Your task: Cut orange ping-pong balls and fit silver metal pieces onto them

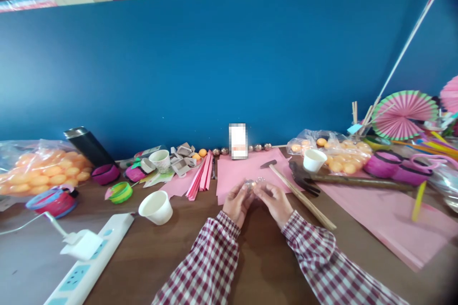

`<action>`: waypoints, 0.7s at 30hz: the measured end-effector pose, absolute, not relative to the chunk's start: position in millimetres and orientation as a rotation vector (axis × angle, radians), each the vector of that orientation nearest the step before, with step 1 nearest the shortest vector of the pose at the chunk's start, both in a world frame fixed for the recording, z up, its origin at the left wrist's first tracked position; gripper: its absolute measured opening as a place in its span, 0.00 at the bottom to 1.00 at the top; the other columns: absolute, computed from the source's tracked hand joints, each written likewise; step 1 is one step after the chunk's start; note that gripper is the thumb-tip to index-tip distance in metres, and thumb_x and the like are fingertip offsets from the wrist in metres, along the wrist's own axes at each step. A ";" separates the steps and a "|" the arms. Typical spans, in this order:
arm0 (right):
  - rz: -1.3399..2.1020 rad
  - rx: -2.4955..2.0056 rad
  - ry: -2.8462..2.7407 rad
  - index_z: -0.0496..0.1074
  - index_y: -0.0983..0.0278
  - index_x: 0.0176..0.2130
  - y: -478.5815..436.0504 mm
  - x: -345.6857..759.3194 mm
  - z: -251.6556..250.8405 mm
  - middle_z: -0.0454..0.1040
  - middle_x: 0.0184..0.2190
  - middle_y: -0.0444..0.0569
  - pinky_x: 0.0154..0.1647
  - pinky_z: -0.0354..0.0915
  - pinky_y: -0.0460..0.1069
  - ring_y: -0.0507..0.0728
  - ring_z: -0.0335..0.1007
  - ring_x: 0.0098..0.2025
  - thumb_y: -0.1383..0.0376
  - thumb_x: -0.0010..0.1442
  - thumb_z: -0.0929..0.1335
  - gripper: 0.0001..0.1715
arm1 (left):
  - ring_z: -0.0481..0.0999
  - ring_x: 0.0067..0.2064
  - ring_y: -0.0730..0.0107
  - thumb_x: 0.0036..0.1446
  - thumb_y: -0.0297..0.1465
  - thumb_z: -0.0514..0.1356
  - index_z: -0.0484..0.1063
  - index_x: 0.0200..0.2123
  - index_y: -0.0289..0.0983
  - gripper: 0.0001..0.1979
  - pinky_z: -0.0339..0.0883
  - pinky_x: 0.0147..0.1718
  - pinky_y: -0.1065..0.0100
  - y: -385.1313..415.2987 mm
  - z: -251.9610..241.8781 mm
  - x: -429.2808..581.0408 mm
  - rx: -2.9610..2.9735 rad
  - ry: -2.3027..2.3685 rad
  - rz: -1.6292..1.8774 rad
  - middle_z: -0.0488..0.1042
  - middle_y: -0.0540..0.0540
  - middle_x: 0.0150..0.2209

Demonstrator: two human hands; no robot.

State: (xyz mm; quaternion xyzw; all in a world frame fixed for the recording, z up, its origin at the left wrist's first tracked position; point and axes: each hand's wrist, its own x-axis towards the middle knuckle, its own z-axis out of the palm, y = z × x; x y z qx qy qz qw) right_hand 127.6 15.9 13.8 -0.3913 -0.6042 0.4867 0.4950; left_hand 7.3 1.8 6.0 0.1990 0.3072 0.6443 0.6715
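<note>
Toward the brown wooden tabletop's [200,252] rear edge, a small, shiny, silvery object [249,184] is pinched by left hand [235,203] and right hand [275,201]; light pressure is advised.

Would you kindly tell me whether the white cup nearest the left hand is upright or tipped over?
Upright: the white cup stands on the brown table with its round mouth facing up.

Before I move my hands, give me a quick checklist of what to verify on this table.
1. Shiny piece held: ok, left hand and right hand both on it.
2. Its exact shape: cannot tell, too small and blurred.
3. White cup left of the left hand upright: ok.
4. Power strip apart from both hands: ok.
5. Pale-handled hammer well away from right hand: not ok, lies close beside it.
</note>
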 end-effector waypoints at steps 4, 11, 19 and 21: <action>1.181 -0.951 -1.475 0.69 0.65 0.27 15.3 127.1 14.9 0.70 0.26 0.44 0.32 0.61 0.46 0.51 0.63 0.29 0.54 0.49 0.65 0.16 | 0.73 0.36 0.73 0.45 0.27 0.61 0.69 0.42 0.35 0.18 0.66 0.37 0.71 2.1 5.8 6.8 0.454 0.686 1.447 0.74 0.44 0.36; 1.163 -0.966 -1.503 0.68 0.65 0.25 15.8 127.2 15.7 0.68 0.24 0.44 0.31 0.60 0.46 0.51 0.62 0.28 0.55 0.49 0.65 0.15 | 0.73 0.36 0.73 0.45 0.27 0.61 0.68 0.43 0.35 0.18 0.66 0.38 0.70 2.6 2.6 7.3 0.457 0.676 1.454 0.74 0.45 0.36; 1.136 -0.970 -1.524 0.68 0.65 0.25 15.8 127.8 15.4 0.68 0.24 0.44 0.30 0.60 0.46 0.51 0.62 0.28 0.56 0.50 0.64 0.15 | 0.73 0.37 0.72 0.45 0.27 0.61 0.69 0.42 0.35 0.18 0.66 0.38 0.71 2.8 4.0 6.6 0.459 0.675 1.451 0.74 0.44 0.38; 1.148 -0.972 -1.519 0.68 0.65 0.25 15.9 127.6 15.1 0.67 0.24 0.43 0.30 0.60 0.46 0.50 0.61 0.27 0.56 0.50 0.64 0.14 | 0.73 0.37 0.72 0.44 0.27 0.62 0.69 0.42 0.35 0.18 0.66 0.38 0.70 2.6 4.0 6.5 0.457 0.685 1.452 0.74 0.43 0.38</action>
